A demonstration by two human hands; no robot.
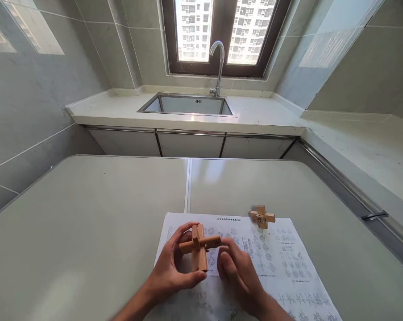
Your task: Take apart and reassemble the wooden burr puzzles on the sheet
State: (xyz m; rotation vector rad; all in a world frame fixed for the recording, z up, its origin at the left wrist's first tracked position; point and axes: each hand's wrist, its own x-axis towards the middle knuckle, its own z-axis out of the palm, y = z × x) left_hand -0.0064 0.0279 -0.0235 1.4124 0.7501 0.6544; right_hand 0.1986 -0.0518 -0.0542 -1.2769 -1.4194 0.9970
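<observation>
Pale table (87, 214) before a sink (191, 105) (window (218, 31) behind); left hand (168, 269) pinches a wooden cross (197, 258); right hand (243, 274), grip unclear.

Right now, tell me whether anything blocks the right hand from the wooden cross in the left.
Nothing visible does: the right hand has its index fingertip at the right end of the wooden cross, which the left hand grips. The second wooden cross lies apart, farther back.
</observation>
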